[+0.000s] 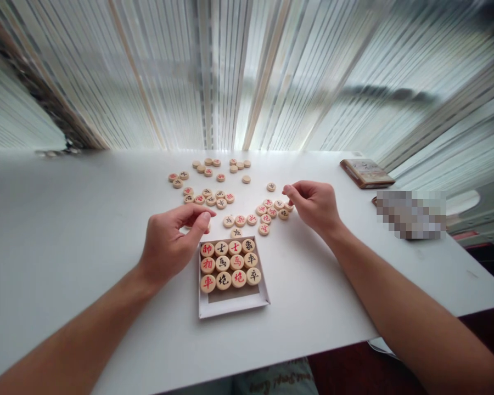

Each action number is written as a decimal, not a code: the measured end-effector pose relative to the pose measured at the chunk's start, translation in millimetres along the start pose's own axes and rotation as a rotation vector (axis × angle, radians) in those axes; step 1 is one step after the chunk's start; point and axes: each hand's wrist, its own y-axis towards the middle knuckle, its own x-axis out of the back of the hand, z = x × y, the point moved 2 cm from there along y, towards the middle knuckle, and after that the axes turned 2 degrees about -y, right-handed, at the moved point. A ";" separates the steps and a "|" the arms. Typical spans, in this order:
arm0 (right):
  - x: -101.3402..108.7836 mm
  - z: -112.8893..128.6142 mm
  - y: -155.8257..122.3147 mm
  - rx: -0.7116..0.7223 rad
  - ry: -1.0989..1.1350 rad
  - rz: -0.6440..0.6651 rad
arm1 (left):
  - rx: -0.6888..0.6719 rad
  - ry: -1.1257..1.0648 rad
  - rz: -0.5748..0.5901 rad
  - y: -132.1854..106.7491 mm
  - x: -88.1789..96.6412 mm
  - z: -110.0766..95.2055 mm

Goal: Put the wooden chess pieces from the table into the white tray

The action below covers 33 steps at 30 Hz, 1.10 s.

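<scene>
My left hand [170, 238] hovers just left of a shallow white box tray [234, 307], thumb and index finger drawn together. Whatever they may hold does not show; loose pieces are partly hidden behind this hand. Rows of round wooden Chinese chess pieces [223, 264], with red or black characters, fill most of the tray. The front strip of its floor is bare. Fingers curled in, my right hand [315, 204] is at the right end of a loose cluster of chess pieces [265, 219]. One red-marked piece [288, 207] sits right by its fingers, and I cannot see anything in its pinch.
More chess pieces [207, 193] lie scattered behind the tray, with others [240, 165] farther back. At the right rear lies a flat brown box [367, 173], and a blurred-out item [411, 215] sits nearer. A striped curtain [222, 77] hangs along the white table's [66, 247] far edge.
</scene>
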 end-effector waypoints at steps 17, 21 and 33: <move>-15.3 -0.5 -4.0 0.098 -0.066 0.202 | 0.004 -0.007 0.023 -0.6 -0.6 2.7; -22.4 -3.3 -5.1 0.118 -0.122 0.212 | -0.005 -0.001 0.018 -0.6 -0.6 0.4; -26.9 6.2 -10.8 0.059 -0.038 0.223 | -0.053 0.023 0.049 -2.3 -3.3 -7.9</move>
